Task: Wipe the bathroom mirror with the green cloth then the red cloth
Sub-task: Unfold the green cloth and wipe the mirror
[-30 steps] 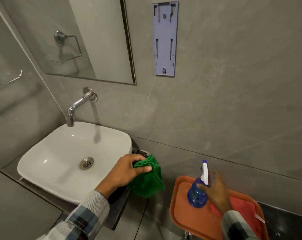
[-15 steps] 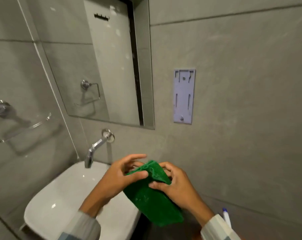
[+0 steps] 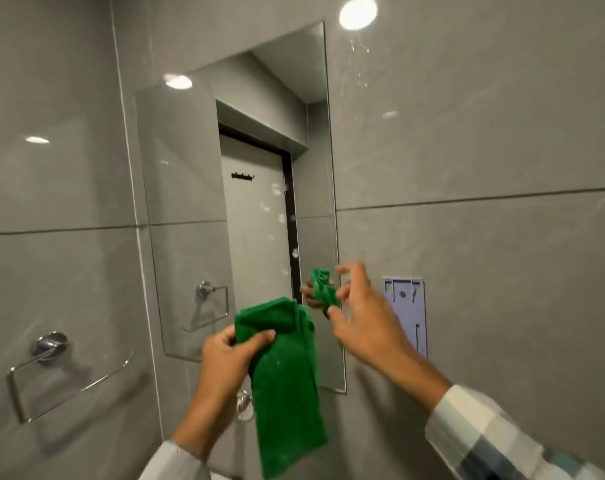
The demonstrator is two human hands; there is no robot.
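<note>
Head view, facing the tiled wall. I see the left hand [image 3: 233, 355] raised in front of the lower part of the mirror [image 3: 190, 209], pinching the upper end of the green cloth [image 3: 287, 386] between thumb and fingers. The cloth is gathered at the top where it is gripped and hangs down below the hand in a long fold, its lower edge near the bottom of the frame. It overlaps the mirror's lower right portion from my viewpoint; whether it touches the glass I cannot tell, since the frame is slightly blurred there.

The right hand [image 3: 359, 317] is lifted just to the right of the cloth, fingers spread and loosely curled, holding nothing and apart from the fabric. It lies over the mirror's right edge. A small reflection of the cloth and a hand appears in the glass just left of it.

On the wall right of the mirror, partly hidden by the right hand, is a pale purple bracket [image 3: 410, 306]. A chrome towel ring [image 3: 48, 368] is mounted on the adjoining wall at left. Small pale spots show on the glass near the reflected door. Both forearms wear checked sleeves [image 3: 495, 441].
</note>
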